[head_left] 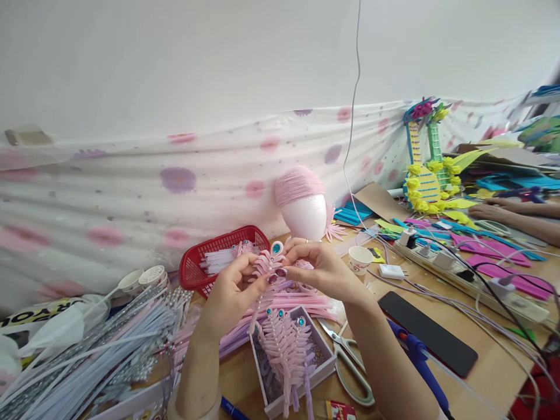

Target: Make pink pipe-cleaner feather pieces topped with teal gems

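Both hands meet near the middle of the head view, above a white box. My left hand [234,291] is closed on a pink feather-shaped piece [263,268] with pearly beads down its centre and a blue gem at its top. From the other side, the thumb and fingers of my right hand [321,271] pinch the same piece just under the gem. Below them, several similar pink pieces [286,344] with blue gems lie across the white box [321,373]. A foam head [304,216] wrapped in pink strands stands behind the hands.
A red basket [188,268] and bundled silvery stems [109,344] lie left. At right are scissors [352,367], a blue glue gun [420,367], a black phone [429,332], a paper cup [360,260] and a power strip [464,283] with cables. Another person's hands [503,213] rest far right.
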### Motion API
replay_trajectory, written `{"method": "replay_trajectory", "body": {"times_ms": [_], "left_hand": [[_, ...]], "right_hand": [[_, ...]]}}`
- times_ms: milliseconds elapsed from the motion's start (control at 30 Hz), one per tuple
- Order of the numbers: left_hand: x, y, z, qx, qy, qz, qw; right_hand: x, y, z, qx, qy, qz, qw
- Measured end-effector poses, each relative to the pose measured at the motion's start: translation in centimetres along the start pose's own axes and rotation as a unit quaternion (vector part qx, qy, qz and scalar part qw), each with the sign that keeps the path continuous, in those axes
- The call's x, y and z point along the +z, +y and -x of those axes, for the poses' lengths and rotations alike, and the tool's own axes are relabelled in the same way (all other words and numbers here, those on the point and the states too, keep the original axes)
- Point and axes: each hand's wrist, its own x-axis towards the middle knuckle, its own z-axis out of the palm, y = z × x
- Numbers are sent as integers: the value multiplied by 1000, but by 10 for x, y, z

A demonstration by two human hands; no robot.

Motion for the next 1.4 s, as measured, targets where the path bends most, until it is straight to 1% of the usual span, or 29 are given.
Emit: {"method": "replay_trajectory", "body": {"times_ms": [67, 133, 233, 367, 467, 533, 667, 767, 833, 933, 1033, 1100, 1200, 1400], "left_hand": [[0, -2, -1, 13, 4, -16, 1000], [2, -2, -1, 24, 19, -13, 999], [9, 0, -1, 42, 58, 13, 997], [19, 0, -2, 56, 113, 33, 991], [20, -1, -3, 50, 116, 41, 991], [17, -1, -3, 47, 102, 59, 992], [13, 3, -1, 27, 70, 69, 995], [14, 9, 1, 19, 67, 58, 996], [16, 11, 2, 20, 74, 55, 996], [17, 12, 3, 18, 80, 58, 995], [16, 10, 3, 16, 78, 36, 996], [16, 8, 4, 27, 84, 2, 996], [18, 5, 5, 37, 111, -47, 992], [20, 4, 5, 40, 142, -49, 988]], "right_hand": [[4, 4, -2, 8, 31, -32, 999], [8, 9, -4, 12, 55, -76, 995], [17, 14, -6, 12, 82, -136, 987], [30, 15, -8, -11, 138, -177, 974], [33, 14, -9, -20, 149, -197, 969], [30, 13, -8, -20, 130, -176, 976], [15, 9, -4, -36, 79, -100, 991], [6, 3, 0, -67, 59, -27, 996], [4, -2, 2, -90, 55, 14, 994], [7, -6, 3, -121, 70, 69, 988], [11, -5, 2, -153, 96, 130, 975], [14, -4, 1, -172, 118, 180, 961], [18, -1, 0, -207, 146, 251, 934], [27, -1, -3, -260, 194, 289, 901]]}}
